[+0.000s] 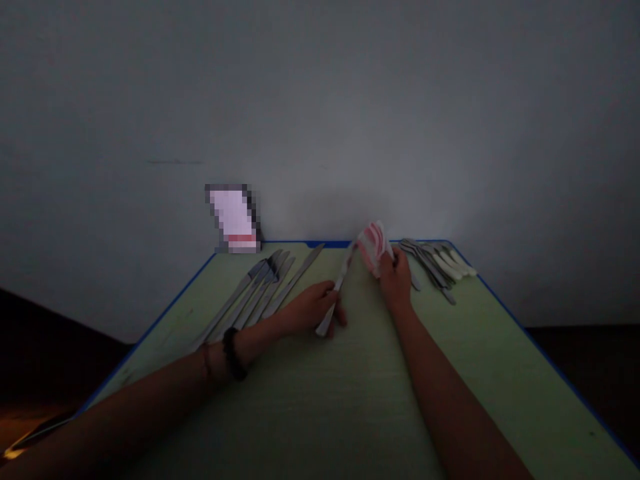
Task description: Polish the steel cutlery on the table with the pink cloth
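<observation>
My left hand (317,308) is closed around the handle of a metal table knife (345,268), whose blade points up and away from me. A white cloth with red stripes (373,248) is gripped in my right hand (397,280). The cloth hangs close by the knife's tip; in this dim light I cannot tell whether they touch. Left of my left hand, several knives (245,300) lie side by side on the green table (325,413), partly behind my forearm.
Several metal utensils (431,263) lie in a heap at the table's far right, next to some with white handles (453,260). A blurred-out upright device with a lit screen (234,217) leans on the wall (350,120) at the far left corner.
</observation>
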Action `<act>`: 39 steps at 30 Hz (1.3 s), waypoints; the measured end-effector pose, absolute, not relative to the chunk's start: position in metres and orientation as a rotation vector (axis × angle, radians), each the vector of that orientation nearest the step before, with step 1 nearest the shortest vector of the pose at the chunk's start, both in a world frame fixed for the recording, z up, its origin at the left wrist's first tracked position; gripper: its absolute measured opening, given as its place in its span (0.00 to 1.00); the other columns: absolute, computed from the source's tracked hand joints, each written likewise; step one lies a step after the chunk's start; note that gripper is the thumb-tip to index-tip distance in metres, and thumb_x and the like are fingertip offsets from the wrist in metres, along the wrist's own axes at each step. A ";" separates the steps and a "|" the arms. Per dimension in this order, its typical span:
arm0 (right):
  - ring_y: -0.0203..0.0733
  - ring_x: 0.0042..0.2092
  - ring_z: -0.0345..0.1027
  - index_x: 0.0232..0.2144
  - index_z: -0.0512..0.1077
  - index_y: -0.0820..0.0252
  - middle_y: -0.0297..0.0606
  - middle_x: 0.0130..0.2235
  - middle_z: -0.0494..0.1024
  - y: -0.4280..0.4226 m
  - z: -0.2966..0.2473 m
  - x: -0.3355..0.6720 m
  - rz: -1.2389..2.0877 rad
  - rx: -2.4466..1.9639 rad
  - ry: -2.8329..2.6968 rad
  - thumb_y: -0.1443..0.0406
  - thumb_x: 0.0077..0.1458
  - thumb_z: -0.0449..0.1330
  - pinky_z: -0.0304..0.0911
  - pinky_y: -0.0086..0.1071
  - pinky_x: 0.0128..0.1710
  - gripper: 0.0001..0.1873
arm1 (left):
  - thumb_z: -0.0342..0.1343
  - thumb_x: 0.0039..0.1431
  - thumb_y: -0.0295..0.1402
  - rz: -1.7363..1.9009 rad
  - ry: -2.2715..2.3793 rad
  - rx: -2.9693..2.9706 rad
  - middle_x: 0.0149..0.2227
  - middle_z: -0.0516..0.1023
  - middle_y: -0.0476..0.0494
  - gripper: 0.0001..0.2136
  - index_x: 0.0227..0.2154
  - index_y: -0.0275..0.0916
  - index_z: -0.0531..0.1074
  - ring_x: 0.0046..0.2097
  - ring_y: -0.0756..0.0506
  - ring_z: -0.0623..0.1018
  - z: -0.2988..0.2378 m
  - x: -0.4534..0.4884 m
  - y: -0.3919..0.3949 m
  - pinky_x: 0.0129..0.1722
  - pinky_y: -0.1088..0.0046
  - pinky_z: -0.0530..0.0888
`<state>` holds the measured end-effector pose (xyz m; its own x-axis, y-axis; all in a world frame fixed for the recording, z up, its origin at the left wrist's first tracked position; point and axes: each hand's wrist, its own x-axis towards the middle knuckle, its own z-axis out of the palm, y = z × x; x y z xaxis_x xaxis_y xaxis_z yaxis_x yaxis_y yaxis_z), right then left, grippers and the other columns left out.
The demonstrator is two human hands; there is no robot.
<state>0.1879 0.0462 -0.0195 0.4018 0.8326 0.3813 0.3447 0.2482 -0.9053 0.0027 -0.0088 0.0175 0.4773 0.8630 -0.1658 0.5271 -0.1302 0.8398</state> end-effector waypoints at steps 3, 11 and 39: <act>0.41 0.36 0.64 0.38 0.66 0.60 0.39 0.36 0.72 0.047 -0.019 0.189 0.558 -1.301 -1.163 0.56 0.52 0.50 0.57 0.33 0.36 0.16 | 0.39 0.60 0.37 0.696 1.027 1.440 0.26 0.73 0.49 0.09 0.39 0.39 0.58 0.21 0.50 0.74 0.006 0.008 -0.009 0.18 0.76 0.69; 0.35 0.29 0.64 0.33 0.66 0.55 0.28 0.27 0.71 0.044 -0.019 0.192 1.228 -0.926 -1.052 0.61 0.47 0.58 0.60 0.29 0.29 0.09 | 0.42 0.58 0.37 0.868 0.903 1.161 0.18 0.55 0.57 0.12 0.34 0.37 0.66 0.15 0.57 0.60 0.002 0.001 0.006 0.12 0.84 0.54; 0.35 0.34 0.69 0.30 0.71 0.60 0.33 0.31 0.75 0.030 -0.007 0.182 1.669 -0.577 -0.993 0.66 0.45 0.61 0.65 0.31 0.40 0.06 | 0.43 0.59 0.45 0.586 1.195 1.643 0.17 0.70 0.53 0.17 0.33 0.36 0.69 0.14 0.54 0.67 0.010 0.007 -0.002 0.14 0.80 0.62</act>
<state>0.1819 0.0295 -0.0072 -0.3226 0.9409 0.1028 -0.5392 -0.0934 -0.8370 0.0065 -0.0021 0.0096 0.3990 0.9034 -0.1570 0.4293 -0.0328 0.9026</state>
